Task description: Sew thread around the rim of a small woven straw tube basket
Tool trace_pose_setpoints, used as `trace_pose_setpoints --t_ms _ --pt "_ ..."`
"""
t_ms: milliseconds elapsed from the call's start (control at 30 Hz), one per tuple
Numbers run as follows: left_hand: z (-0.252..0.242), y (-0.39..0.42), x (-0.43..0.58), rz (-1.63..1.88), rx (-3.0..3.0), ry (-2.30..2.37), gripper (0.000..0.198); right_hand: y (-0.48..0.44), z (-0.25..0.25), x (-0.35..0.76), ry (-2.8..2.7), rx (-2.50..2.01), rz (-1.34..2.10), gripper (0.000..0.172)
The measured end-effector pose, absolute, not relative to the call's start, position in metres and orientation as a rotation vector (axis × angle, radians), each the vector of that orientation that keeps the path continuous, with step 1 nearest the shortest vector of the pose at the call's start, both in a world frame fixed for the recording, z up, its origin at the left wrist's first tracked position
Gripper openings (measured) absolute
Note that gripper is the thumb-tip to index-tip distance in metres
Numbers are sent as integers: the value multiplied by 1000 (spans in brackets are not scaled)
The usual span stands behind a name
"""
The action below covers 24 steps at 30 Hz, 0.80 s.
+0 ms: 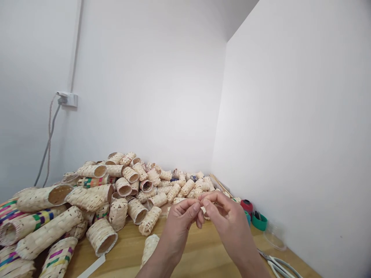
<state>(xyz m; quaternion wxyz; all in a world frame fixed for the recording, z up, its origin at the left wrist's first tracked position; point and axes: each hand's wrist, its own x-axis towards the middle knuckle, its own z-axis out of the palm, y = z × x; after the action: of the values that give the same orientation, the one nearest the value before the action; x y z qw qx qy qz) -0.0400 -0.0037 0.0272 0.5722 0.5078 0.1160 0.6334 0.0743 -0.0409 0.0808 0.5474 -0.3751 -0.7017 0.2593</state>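
My left hand (pixel 180 223) and my right hand (pixel 228 221) meet above the wooden table, fingertips pinched together. Whatever lies between the fingers is too small to make out. Just behind them, partly covered by the hands, are several woven tubes of pale strips. One woven tube (pixel 150 221) lies to the left of my left hand, and another woven tube (pixel 150 249) is nearer, beside my left forearm.
A big pile of woven tubes (pixel 118 185), some with coloured strips, covers the left and back of the table (pixel 130 258). At right are a red spool (pixel 246 205), a green container (pixel 259 222), a clear plastic cup (pixel 275 237) and scissors (pixel 276 264). White walls enclose the corner.
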Motion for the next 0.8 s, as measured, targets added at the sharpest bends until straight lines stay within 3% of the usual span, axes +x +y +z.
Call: trace_pose_setpoints --t_ms 800 --pt "27 -5 -40 1491 1194 317 29 -37 77 73 -1604 -865 654 25"
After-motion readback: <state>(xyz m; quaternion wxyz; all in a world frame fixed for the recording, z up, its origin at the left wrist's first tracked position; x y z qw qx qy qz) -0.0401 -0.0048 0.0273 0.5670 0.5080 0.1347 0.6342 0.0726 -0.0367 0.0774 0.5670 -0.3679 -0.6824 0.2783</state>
